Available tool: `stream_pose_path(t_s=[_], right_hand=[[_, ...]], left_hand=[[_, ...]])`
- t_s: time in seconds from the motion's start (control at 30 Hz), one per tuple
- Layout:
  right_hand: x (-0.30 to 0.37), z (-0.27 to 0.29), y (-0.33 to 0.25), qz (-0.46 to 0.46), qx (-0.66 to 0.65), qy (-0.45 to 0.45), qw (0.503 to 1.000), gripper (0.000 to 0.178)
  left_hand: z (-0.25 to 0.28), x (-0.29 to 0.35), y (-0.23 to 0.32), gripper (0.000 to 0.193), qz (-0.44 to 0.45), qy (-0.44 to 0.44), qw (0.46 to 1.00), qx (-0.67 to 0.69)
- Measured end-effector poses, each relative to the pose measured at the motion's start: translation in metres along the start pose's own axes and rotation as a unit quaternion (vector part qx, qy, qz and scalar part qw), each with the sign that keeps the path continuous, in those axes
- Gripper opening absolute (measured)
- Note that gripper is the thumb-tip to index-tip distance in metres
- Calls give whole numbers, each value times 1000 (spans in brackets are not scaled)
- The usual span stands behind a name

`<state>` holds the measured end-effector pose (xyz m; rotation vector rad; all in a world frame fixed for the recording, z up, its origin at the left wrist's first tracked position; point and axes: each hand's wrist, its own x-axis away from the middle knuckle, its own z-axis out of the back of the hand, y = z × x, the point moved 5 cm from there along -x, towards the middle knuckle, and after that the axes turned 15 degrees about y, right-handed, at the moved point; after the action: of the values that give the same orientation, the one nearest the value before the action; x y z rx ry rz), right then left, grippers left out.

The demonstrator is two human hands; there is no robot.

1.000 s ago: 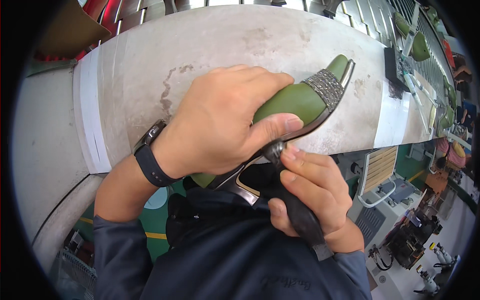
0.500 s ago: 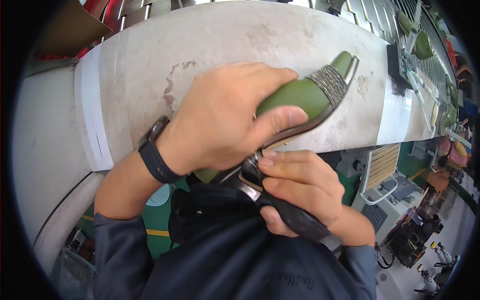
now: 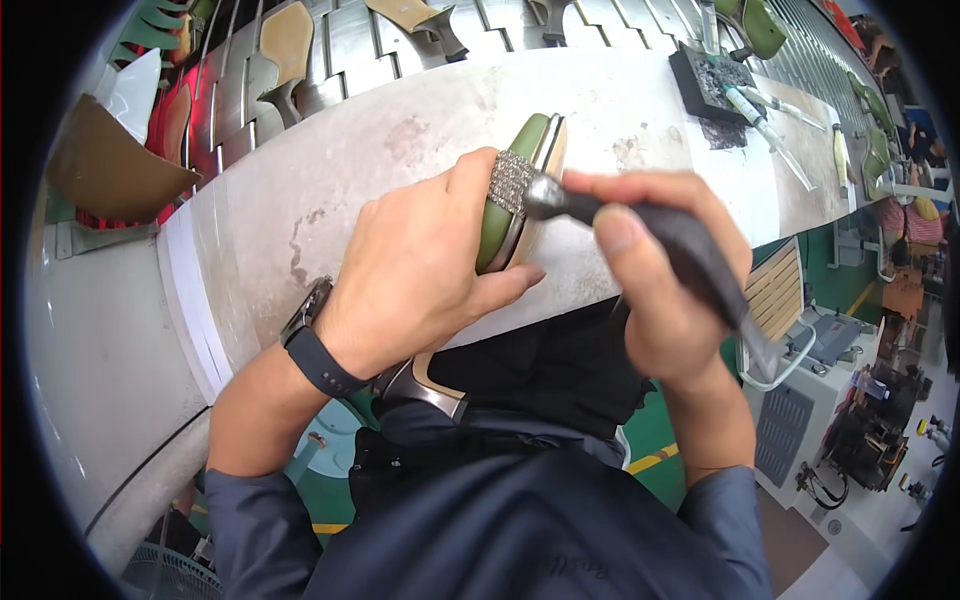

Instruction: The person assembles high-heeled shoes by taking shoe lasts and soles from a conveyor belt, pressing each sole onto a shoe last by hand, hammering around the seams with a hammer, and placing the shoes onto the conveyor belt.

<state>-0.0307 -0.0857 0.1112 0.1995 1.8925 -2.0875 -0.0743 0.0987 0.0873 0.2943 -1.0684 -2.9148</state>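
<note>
My left hand (image 3: 420, 250), with a black watch on its wrist, wraps round a green high-heeled shoe (image 3: 492, 237) held on its side over the table edge. A sparkling grey band (image 3: 510, 182) crosses the shoe near its toe, and the tan sole faces right. Below my wrist the dark, shiny heel (image 3: 425, 388) sticks out. My right hand (image 3: 665, 270) is closed round the dark handle of a hammer (image 3: 690, 240). Its rounded metal head is at the sole edge beside the band; some of the tool is blurred, and I cannot tell whether it touches.
Under the shoe lies a pale, stained tabletop (image 3: 400, 135). A black box (image 3: 712, 85) and syringe-like tubes (image 3: 765, 125) lie at the far right. Beyond, a slatted metal conveyor (image 3: 340, 55) carries shoe parts (image 3: 287, 50). A brown curved sheet (image 3: 115, 165) stands far left.
The shoe has turned more upright and moved left, showing more sole. My right hand has risen with the hammer from near the heel to the banded toe end.
</note>
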Motion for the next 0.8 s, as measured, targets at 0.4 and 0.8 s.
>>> stream_pose_path(t_s=[0.4,0.8], right_hand=[[-41,13,87,-226,-116,115,960,23],[31,40,-99,172,-204,-1,964,47]], left_hand=[[73,-5,16,86,-118,262,956,52],[80,15,92,70,-209,198,944,164]])
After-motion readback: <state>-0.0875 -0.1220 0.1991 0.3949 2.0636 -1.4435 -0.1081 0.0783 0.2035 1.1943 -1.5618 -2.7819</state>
